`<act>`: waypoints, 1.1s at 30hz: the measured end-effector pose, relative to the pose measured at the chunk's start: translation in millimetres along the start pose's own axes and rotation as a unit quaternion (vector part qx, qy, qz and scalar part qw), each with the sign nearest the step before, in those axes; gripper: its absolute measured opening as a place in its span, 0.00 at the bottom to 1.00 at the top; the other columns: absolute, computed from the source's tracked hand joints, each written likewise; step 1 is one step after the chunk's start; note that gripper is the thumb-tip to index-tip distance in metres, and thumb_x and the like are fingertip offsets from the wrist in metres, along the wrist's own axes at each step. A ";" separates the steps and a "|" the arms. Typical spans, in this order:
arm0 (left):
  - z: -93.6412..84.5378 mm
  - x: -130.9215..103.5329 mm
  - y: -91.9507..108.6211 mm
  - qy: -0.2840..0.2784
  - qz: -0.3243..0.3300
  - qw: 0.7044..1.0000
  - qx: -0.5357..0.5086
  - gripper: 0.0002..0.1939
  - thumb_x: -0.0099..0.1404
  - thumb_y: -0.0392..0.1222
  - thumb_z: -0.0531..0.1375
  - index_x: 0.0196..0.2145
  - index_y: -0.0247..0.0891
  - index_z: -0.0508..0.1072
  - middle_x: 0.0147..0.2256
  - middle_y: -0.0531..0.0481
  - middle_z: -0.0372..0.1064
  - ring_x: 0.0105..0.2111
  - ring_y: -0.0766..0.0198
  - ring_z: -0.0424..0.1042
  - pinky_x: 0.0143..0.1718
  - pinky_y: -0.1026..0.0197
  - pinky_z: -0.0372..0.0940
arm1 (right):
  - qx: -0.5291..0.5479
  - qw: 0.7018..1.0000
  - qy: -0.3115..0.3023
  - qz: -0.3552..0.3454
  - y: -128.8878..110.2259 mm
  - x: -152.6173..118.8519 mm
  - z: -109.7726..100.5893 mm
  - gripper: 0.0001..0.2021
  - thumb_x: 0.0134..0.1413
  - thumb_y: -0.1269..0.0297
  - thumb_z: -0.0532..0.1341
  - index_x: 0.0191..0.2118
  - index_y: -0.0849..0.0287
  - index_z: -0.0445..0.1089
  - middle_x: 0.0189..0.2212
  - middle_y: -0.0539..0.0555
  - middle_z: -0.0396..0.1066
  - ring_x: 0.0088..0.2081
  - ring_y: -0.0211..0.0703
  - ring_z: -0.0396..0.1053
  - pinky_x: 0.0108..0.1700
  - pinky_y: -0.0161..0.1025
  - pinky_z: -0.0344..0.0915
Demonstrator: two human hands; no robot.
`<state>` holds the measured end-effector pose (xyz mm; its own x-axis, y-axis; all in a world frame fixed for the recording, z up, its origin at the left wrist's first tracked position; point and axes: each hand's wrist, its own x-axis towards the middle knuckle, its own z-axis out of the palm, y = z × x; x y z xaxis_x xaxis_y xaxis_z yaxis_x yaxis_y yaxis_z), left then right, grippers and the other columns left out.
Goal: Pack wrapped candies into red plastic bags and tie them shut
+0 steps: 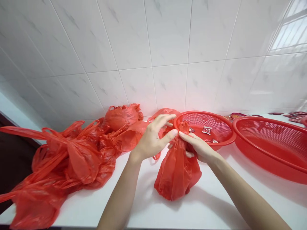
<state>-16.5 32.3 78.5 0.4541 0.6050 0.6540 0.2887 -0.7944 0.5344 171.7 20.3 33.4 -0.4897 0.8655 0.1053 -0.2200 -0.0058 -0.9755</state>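
A filled red plastic bag [174, 179] rests upright on the white table in front of me, its top gathered into a narrow neck. My right hand [200, 147] pinches that neck from the right side, with some fingers behind it. My left hand [153, 137] is at the neck's left; its fingers are spread and curved, and the thumb tip comes close to the right thumb. Whether the left thumb touches the plastic is hard to tell. The contents of the bag are hidden.
Several red plastic bags [83, 159] are heaped on the left. Behind my right hand, a red mesh basket [203, 115] contains a few small wrapped packets [206, 130]. A larger red basket [271, 153] stands farther right. More packets [296, 116] lie near the tiled wall [168, 38].
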 end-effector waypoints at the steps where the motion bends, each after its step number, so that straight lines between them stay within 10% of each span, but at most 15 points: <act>1: -1.5 0.7 -2.5 -0.021 -0.030 0.999 0.010 0.18 0.68 0.43 0.62 0.54 0.40 0.74 0.50 0.45 0.75 0.45 0.59 0.77 0.48 0.56 0.73 | 0.009 1.000 0.010 0.000 0.3 -1.4 -3.5 0.24 0.58 0.41 0.63 0.28 0.59 0.67 0.14 0.43 0.56 0.15 0.30 0.48 0.17 0.32 0.41; 8: 17.8 -0.7 3.7 -0.049 0.039 0.997 -0.050 0.07 0.67 0.34 0.61 0.39 0.38 0.80 0.34 0.49 0.78 0.34 0.64 0.76 0.40 0.61 0.72 | 0.067 0.995 0.067 0.016 11.8 -9.2 -27.8 0.24 0.57 0.43 0.64 0.26 0.61 0.70 0.16 0.51 0.71 0.13 0.30 0.57 0.17 0.30 0.53; 15: 44.0 -5.6 16.0 -0.308 0.000 0.951 0.013 0.16 0.67 0.31 0.58 0.49 0.41 0.79 0.48 0.46 0.78 0.46 0.57 0.77 0.48 0.57 0.69 | 0.114 0.986 0.119 -0.003 22.4 -21.8 -45.3 0.20 0.52 0.48 0.70 0.38 0.63 0.77 0.15 0.48 0.71 0.14 0.32 0.62 0.19 0.29 0.58; 18: 49.4 -3.8 12.4 -0.284 -0.055 0.957 -0.032 0.14 0.68 0.33 0.57 0.44 0.41 0.82 0.43 0.49 0.81 0.41 0.59 0.78 0.45 0.59 0.69 | 0.130 0.985 0.113 -0.013 24.3 -27.7 -48.8 0.21 0.51 0.46 0.70 0.37 0.63 0.77 0.15 0.50 0.71 0.17 0.36 0.68 0.23 0.30 0.64; 25: 75.1 -4.7 0.2 -0.029 -0.150 0.987 -0.051 0.12 0.56 0.36 0.68 0.40 0.39 0.79 0.41 0.47 0.79 0.40 0.57 0.77 0.46 0.55 0.71 | 0.100 0.974 0.187 -0.082 24.9 -44.0 -55.2 0.17 0.48 0.49 0.73 0.34 0.58 0.81 0.24 0.54 0.79 0.24 0.41 0.76 0.31 0.33 0.73; 29: 84.7 -6.3 -14.6 -0.094 -0.127 0.977 -0.141 0.29 0.55 0.35 0.68 0.55 0.41 0.73 0.54 0.42 0.73 0.54 0.52 0.73 0.57 0.49 0.66 | -0.068 0.965 0.193 -0.165 26.8 -52.5 -54.2 0.15 0.56 0.49 0.68 0.36 0.56 0.82 0.25 0.55 0.79 0.27 0.47 0.77 0.34 0.39 0.75; 33: 91.2 -8.3 -27.1 -0.171 -0.180 0.935 -0.252 0.30 0.57 0.37 0.68 0.58 0.41 0.70 0.45 0.43 0.77 0.46 0.54 0.76 0.51 0.51 0.69 | -0.266 0.899 0.220 -0.270 28.8 -56.4 -48.8 0.11 0.62 0.55 0.64 0.38 0.53 0.83 0.28 0.54 0.80 0.27 0.47 0.76 0.31 0.39 0.74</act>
<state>48.8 43.9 9.8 0.6722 0.7074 0.2184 0.0805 -0.3631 0.9283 234.2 -4.3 -10.1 -0.0256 0.7853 0.6186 0.1665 0.6135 -0.7720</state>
